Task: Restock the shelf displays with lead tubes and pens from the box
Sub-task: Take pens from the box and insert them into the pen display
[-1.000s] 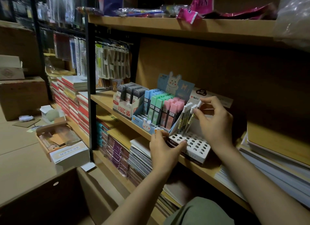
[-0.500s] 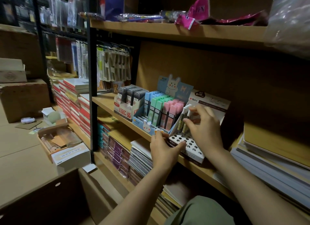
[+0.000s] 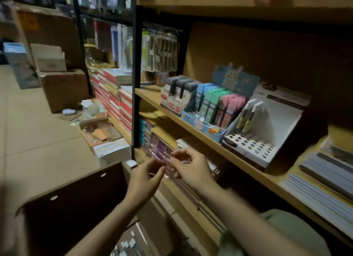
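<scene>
My left hand (image 3: pixel 146 179) and my right hand (image 3: pixel 192 170) meet in front of the lower shelf, below the displays. Between their fingertips they pinch a thin clear plastic wrapper (image 3: pixel 167 167), which is blurred and looks pinkish. On the middle shelf stands the white pen display (image 3: pixel 250 148) with its holed base and two pens (image 3: pixel 248 114) leaning at its left. Left of it, a blue rabbit display (image 3: pixel 199 122) holds blue, green and pink lead tubes (image 3: pixel 217 103). A dark open cardboard box (image 3: pixel 66 204) sits bottom left, with packed pens (image 3: pixel 129 242) showing below my wrists.
A red-and-white box of dark lead tubes (image 3: pixel 176 101) stands at the shelf's left end. Notebooks (image 3: pixel 324 183) are stacked at the right and on the lower shelf (image 3: pixel 150 139). A black shelf post (image 3: pixel 136 84) rises left of my hands. Open cartons (image 3: pixel 103 135) lie on the floor.
Both hands have left the white pen display and come down and left to meet below the shelf, now pinching a clear wrapper. The camera has swung left and downward.
</scene>
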`<action>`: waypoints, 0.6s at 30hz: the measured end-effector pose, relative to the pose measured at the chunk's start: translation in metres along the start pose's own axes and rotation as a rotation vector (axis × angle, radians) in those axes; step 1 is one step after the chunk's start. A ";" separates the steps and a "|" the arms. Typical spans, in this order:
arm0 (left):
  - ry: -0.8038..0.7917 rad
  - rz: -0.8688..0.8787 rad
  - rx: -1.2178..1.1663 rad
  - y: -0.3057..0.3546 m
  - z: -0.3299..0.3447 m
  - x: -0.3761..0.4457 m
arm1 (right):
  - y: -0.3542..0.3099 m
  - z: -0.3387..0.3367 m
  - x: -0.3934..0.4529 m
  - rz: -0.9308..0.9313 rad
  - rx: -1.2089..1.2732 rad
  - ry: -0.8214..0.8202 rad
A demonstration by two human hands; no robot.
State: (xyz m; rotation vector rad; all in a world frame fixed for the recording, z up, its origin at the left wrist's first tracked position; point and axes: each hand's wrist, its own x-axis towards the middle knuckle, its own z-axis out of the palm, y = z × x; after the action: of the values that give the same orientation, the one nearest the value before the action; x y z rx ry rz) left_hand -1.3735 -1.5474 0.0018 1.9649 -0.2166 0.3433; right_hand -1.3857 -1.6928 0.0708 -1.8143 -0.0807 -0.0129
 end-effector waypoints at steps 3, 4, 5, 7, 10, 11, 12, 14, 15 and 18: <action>0.128 -0.206 0.132 -0.055 -0.031 -0.028 | 0.039 0.057 0.017 0.085 -0.135 -0.125; 0.146 -0.304 0.159 -0.074 -0.039 -0.039 | 0.055 0.075 0.022 0.141 -0.201 -0.176; 0.155 -0.400 0.186 -0.092 -0.046 -0.050 | 0.072 0.092 0.026 0.203 -0.271 -0.232; 0.151 -0.566 0.256 -0.129 -0.053 -0.074 | 0.109 0.119 0.033 0.307 -0.416 -0.342; 0.119 -0.804 0.327 -0.177 -0.050 -0.108 | 0.156 0.144 0.034 0.417 -0.684 -0.560; 0.087 -0.881 0.342 -0.191 -0.046 -0.118 | 0.169 0.150 0.035 0.426 -0.808 -0.641; 0.050 -0.956 0.342 -0.203 -0.040 -0.127 | 0.180 0.156 0.035 0.420 -0.918 -0.687; -0.011 -1.089 0.290 -0.222 -0.024 -0.140 | 0.204 0.166 0.033 0.426 -1.033 -0.716; -0.038 -1.132 0.259 -0.230 -0.015 -0.145 | 0.216 0.171 0.030 0.439 -1.068 -0.730; -0.093 -1.202 0.185 -0.247 0.011 -0.157 | 0.250 0.179 0.020 0.516 -1.135 -0.775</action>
State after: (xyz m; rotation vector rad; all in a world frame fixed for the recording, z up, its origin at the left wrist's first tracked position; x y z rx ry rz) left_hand -1.4441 -1.4578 -0.2681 1.9349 0.9420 -0.5287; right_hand -1.3568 -1.5787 -0.2140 -2.8033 -0.1693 1.2302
